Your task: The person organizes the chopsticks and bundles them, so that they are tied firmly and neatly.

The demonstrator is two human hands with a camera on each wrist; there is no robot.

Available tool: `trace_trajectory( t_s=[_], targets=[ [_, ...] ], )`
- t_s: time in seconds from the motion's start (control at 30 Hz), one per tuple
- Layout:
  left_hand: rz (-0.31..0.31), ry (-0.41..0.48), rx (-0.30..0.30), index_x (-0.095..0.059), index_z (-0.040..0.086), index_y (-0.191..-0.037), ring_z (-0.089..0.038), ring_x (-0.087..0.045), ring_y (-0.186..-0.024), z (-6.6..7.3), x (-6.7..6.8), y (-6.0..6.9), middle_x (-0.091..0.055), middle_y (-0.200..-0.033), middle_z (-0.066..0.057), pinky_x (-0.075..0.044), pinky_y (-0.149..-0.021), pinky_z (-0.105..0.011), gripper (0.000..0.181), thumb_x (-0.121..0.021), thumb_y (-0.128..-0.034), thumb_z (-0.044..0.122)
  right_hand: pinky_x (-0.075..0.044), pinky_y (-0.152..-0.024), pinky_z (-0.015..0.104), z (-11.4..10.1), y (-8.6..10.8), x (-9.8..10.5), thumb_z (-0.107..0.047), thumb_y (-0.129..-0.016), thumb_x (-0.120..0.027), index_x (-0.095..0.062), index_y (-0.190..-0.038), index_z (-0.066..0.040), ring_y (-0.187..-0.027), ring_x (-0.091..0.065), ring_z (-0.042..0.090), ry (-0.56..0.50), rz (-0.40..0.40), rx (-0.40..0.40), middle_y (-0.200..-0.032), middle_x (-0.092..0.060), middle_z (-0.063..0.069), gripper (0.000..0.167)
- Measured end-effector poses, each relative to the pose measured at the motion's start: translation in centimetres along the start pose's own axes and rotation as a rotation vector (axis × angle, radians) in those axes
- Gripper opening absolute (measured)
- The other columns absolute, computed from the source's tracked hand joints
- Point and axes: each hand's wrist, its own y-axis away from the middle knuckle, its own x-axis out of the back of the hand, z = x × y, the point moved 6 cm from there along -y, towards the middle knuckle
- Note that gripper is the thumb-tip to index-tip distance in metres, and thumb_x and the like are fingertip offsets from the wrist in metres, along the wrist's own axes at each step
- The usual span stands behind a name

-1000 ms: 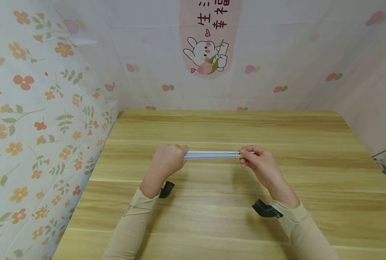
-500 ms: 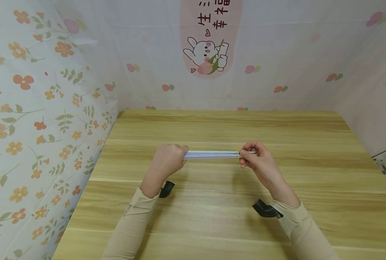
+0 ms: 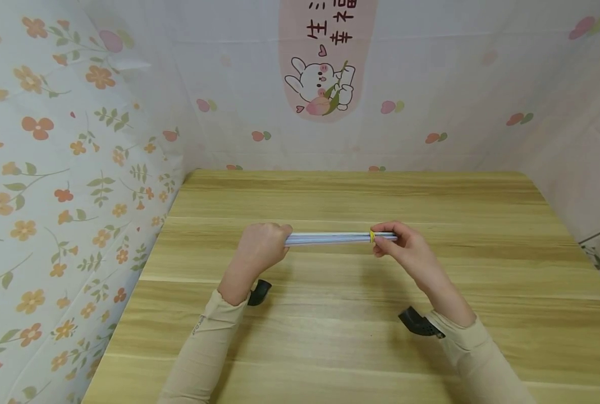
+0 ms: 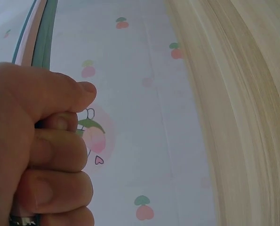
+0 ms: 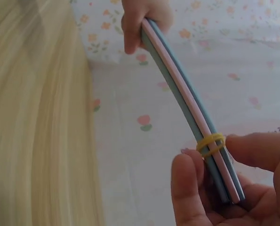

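A bundle of pink and blue-green chopsticks (image 3: 327, 239) is held level above the table. My left hand (image 3: 263, 247) grips one end in a fist; a silvery tip shows below those fingers in the left wrist view. Near the other end, a yellow rubber band (image 5: 210, 144) goes round the sticks in more than one loop. My right hand (image 3: 403, 247) pinches at this band, thumb on one side and fingertips on the other. Just past the band, the free chopstick ends (image 5: 233, 195) lie over the curled right fingers.
Below both hands spreads a wood-grain table (image 3: 330, 336). Behind it hangs a pale cloth (image 3: 431, 73) with a rabbit print, and a flowered cloth (image 3: 52, 213) hangs at the left. Black wrist mounts (image 3: 418, 322) stick out from the sleeves.
The right fingers have worked the yellow band, which now shows as thicker loops round the chopsticks. My right wrist has shifted slightly right. The left hand has stayed nearly still.
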Motion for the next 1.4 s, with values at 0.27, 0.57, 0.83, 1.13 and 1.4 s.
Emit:
trace_trajectory(
  t_s=[0.27,0.57,0.83,1.13,1.4],
  targets=[
    [-0.032,-0.024,0.018,-0.053,0.013,-0.064,-0.007,-0.024,-0.046,0.0,-0.3,-0.1,-0.041,-0.05,0.004,-0.018,-0.041,-0.02,0.023,-0.071,-0.0784,0.009,-0.051,-0.074,0.023,-0.8,0.0,0.9,-0.016,-0.095,-0.059,-0.06,-0.119,-0.001,-0.077,-0.061,0.012,0.321,-0.026,0.037,-0.092,-0.064,0.015,0.029],
    [-0.024,-0.02,0.013,-0.051,0.013,-0.063,-0.008,-0.023,-0.046,0.1,-0.2,0.0,-0.039,-0.05,0.004,-0.017,-0.041,-0.02,0.025,-0.071,-0.077,0.008,-0.05,-0.07,0.023,-1.3,-0.2,1.0,-0.013,-0.091,-0.063,-0.063,-0.11,0.0,-0.077,-0.062,0.013,0.413,-0.058,0.06,-0.093,-0.066,0.014,0.023],
    [-0.03,-0.017,0.016,-0.052,0.012,-0.064,-0.008,-0.023,-0.046,0.3,-0.1,0.1,-0.037,-0.05,0.004,-0.017,-0.041,-0.02,0.024,-0.07,-0.0783,0.008,-0.051,-0.068,0.022,-2.0,-0.5,0.6,-0.009,-0.088,-0.065,-0.066,-0.109,0.0,-0.079,-0.065,0.013,0.482,-0.091,0.133,-0.095,-0.067,0.011,0.022],
    [-0.027,-0.012,0.013,-0.05,0.013,-0.063,-0.008,-0.022,-0.047,0.3,-0.2,0.1,-0.035,-0.051,0.005,-0.017,-0.042,-0.021,0.025,-0.07,-0.0775,0.007,-0.046,-0.06,0.023,-2.6,-0.5,0.1,-0.009,-0.086,-0.067,-0.068,-0.107,-0.003,-0.069,-0.053,0.009,0.574,-0.112,0.216,-0.095,-0.066,0.007,0.022],
    [-0.035,0.0,0.006,-0.05,0.013,-0.063,-0.008,-0.024,-0.047,0.5,-0.3,0.0,-0.039,-0.05,0.004,-0.02,-0.041,-0.021,0.025,-0.07,-0.0775,0.008,-0.046,-0.06,0.022,-2.9,-0.5,-0.6,-0.008,-0.082,-0.071,-0.07,-0.105,-0.002,-0.068,-0.052,0.007,0.598,-0.099,0.265,-0.096,-0.068,0.009,0.023]
  ],
)
